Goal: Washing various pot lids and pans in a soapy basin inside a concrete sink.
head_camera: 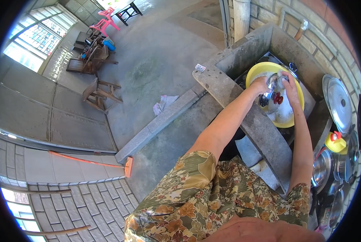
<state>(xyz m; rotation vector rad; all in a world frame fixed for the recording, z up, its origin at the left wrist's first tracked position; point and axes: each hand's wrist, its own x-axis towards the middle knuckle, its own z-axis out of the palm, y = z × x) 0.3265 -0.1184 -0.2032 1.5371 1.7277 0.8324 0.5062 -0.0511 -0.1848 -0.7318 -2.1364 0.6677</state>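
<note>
A yellow plastic basin (301,99) of suds sits in a concrete sink (244,57). Over its middle, my left hand (260,84) grips a shiny metal utensil (271,83) whose exact kind I cannot tell. Close by on the right, my right hand (290,87) is closed around a greyish, sudsy scrubber (281,81) pressed against the metal. Below the hands a dark red knob (278,98) shows among the foam (284,112); a dark item lies at the basin's left side. What else the suds cover is hidden.
The sink's concrete front ledge (259,136) runs beneath my forearms. Right of the sink stand metal lids (340,103), steel pots (321,169) and a yellow container with a red top (335,142). A low kerb (159,124), a cloth (165,103) and a wooden stool (100,93) are at left.
</note>
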